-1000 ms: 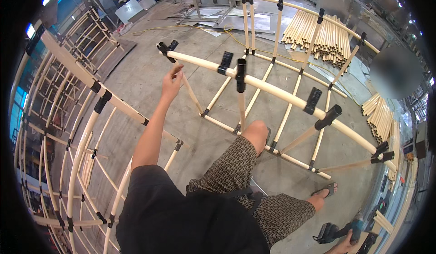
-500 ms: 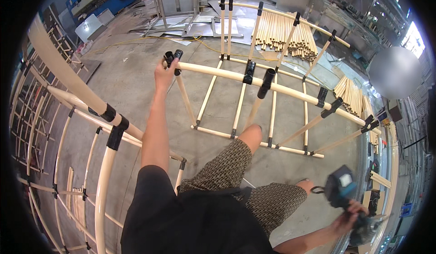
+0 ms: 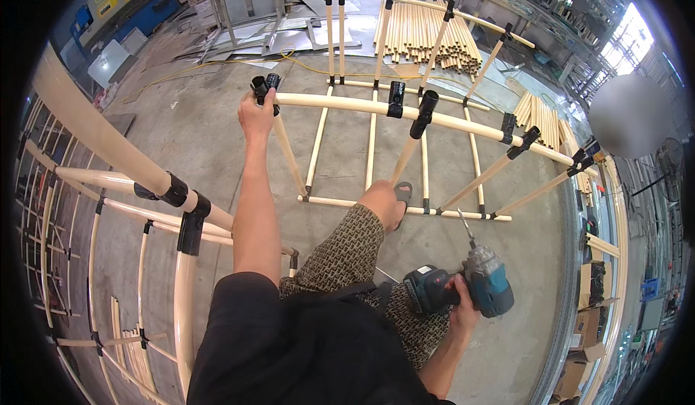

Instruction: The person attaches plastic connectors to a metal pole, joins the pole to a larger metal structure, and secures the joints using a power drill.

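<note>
At the left end of a long cream pipe, my left hand is closed around a black pipe joint. My right hand grips a teal and black cordless drill by its handle, over my right thigh. A long bit points away from me, apart from the frame. The battery pack faces left. More black joints, such as a dark pipe joint near the middle, sit along the pipe, with upright pipes slanting down from them to the lower frame.
Another cream pipe frame stands close on my left. Pipe bundles lie at the back. Cardboard boxes and long pipes line the right side. A yellow cable crosses the concrete floor. A person with a blurred head is at right.
My right hand has brought the drill leftward from the far right, turning its bit away from me. My left hand keeps its hold on the joint. The view has shifted slightly.
</note>
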A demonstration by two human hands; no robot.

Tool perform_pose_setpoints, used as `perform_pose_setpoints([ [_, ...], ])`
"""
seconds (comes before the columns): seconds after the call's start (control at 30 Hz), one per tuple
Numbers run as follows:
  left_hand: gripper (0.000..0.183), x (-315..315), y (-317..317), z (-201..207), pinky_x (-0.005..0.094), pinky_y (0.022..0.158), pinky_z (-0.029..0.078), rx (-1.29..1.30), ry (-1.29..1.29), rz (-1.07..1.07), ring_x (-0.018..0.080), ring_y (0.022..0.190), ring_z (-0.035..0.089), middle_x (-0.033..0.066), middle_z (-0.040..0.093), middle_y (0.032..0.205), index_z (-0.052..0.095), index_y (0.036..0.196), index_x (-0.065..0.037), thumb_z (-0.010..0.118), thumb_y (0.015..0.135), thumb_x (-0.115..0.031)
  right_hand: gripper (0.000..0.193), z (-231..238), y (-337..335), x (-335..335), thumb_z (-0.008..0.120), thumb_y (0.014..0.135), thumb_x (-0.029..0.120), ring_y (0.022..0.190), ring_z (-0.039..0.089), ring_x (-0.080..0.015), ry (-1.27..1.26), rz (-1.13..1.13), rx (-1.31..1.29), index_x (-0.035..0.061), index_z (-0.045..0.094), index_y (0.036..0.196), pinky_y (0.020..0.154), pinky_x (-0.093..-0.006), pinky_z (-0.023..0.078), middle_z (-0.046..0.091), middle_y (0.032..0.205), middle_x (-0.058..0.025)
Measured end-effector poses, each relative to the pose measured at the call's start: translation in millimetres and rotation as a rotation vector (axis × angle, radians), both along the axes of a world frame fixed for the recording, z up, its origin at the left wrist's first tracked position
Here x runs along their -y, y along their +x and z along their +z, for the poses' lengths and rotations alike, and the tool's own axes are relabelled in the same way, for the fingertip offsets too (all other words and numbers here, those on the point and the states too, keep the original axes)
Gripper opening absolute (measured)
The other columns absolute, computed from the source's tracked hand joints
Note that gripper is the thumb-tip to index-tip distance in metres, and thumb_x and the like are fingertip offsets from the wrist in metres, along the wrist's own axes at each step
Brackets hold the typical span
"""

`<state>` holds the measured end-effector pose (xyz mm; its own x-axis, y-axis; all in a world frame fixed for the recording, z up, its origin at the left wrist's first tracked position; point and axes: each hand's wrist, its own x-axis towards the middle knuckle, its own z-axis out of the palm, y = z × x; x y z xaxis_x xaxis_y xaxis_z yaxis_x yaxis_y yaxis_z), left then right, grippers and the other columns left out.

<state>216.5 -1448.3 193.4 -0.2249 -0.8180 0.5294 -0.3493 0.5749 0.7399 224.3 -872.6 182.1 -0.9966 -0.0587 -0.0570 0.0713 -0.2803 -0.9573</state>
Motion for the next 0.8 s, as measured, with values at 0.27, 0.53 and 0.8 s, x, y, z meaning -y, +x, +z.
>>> perform_pose_setpoints([
  [0.27,0.051,17,13,25,0.0430,0.076,0.053,0.181,0.138,-0.041,0.0301,0.080,0.073,0.0204,0.074,0.081,0.077,0.086,0.003,0.080,0.081,-0.048,0.042,64,-23,58,0.073,0.091,0.000,0.102,0.070,-0.0183,0.159,0.349,-0.482,0.0001,0.060,0.131,0.090,-0.0342,0.059,0.072,0.113,-0.0129],
  [0.53,0.069,33,8,35,0.0388,0.074,0.052,0.266,0.155,-0.130,0.0239,0.075,0.069,0.0182,0.074,0.080,0.077,0.086,0.006,0.075,0.081,-0.063,0.067,6,-75,186,0.074,0.074,0.005,0.097,0.070,-0.0269,0.010,0.879,-0.348,-0.0003,0.052,0.137,0.087,-0.0386,0.055,0.069,0.106,-0.0165],
  [0.8,0.073,53,13,76,0.0422,0.084,0.052,0.770,0.223,-0.161,0.0308,0.096,0.070,0.0200,0.074,0.098,0.077,0.104,0.001,0.072,0.079,-0.068,0.074,-22,-34,326,0.087,0.063,0.016,0.093,0.069,-0.0428,0.508,0.961,-0.636,-0.0020,0.057,0.128,0.083,-0.0464,0.054,0.071,0.097,-0.0248],
])
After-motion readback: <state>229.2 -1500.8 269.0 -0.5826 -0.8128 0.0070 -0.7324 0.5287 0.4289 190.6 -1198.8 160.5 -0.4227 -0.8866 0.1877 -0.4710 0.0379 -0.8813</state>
